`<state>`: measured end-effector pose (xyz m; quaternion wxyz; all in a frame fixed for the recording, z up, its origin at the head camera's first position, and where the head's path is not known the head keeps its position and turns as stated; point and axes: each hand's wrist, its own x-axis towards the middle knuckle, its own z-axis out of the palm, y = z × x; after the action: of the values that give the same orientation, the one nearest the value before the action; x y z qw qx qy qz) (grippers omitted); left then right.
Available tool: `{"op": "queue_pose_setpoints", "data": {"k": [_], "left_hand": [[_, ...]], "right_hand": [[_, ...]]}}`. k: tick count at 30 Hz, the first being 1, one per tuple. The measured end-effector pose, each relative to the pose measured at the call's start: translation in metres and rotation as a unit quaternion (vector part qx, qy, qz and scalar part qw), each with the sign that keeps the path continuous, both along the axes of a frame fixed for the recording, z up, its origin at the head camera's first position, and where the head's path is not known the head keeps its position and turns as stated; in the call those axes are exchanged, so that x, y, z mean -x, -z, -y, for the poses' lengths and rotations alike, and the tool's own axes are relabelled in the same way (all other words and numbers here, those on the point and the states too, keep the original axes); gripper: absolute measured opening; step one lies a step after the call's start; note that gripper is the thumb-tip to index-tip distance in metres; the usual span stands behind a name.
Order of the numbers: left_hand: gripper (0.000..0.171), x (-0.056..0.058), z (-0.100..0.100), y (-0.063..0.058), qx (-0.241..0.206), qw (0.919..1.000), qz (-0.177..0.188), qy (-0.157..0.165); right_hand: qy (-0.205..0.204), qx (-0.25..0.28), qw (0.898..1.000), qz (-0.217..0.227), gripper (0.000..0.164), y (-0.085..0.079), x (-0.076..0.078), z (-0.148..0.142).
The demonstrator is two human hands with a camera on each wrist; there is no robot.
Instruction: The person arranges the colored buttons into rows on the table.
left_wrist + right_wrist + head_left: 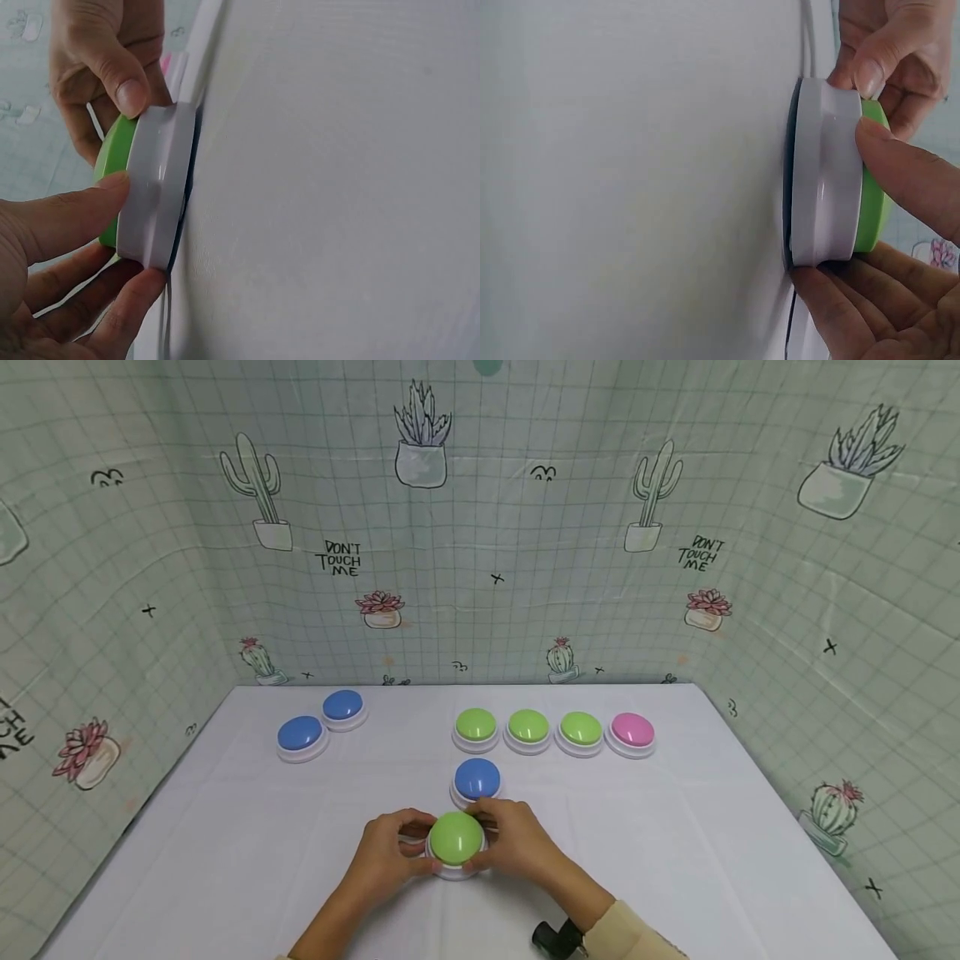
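A round push button with a green dome (456, 837) and a white base (154, 187) is held between both hands near the front middle of the table. My left hand (386, 853) grips its left side, thumb at the dome's edge and fingers curled round the base. On the opposite side my right hand (517, 843) grips it the same way. Both wrist views show the base's dark underside close over the white tabletop, slightly tilted. Just behind it stands a blue push button (477, 779), its white base partly covered by the right hand's fingers.
Two blue buttons (300, 733) stand at the back left. Along the back right runs a row of green buttons (528, 727) ending in a pink button (632, 730). A black object (557, 938) shows by the right sleeve (626, 935). Printed cloth (465, 527) walls the table's back and sides.
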<state>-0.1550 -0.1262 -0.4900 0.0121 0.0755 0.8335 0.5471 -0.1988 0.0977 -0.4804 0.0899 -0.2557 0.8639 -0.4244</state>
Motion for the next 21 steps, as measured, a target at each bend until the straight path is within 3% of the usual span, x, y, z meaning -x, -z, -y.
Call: {"op": "queue_pose_setpoints", "data": {"k": [12,21], "left_hand": [[0.046,0.001,-0.032,0.006,-0.010,0.9997,-0.023,0.003],[0.047,0.010,-0.059,0.009,-0.012,0.9989,-0.045,0.012]], "right_hand": [[-0.001,0.006,1.000,0.001,0.064,0.001,0.000,-0.035],[0.032,0.004,0.999,0.007,0.062,0.000,0.004,-0.057]]}}
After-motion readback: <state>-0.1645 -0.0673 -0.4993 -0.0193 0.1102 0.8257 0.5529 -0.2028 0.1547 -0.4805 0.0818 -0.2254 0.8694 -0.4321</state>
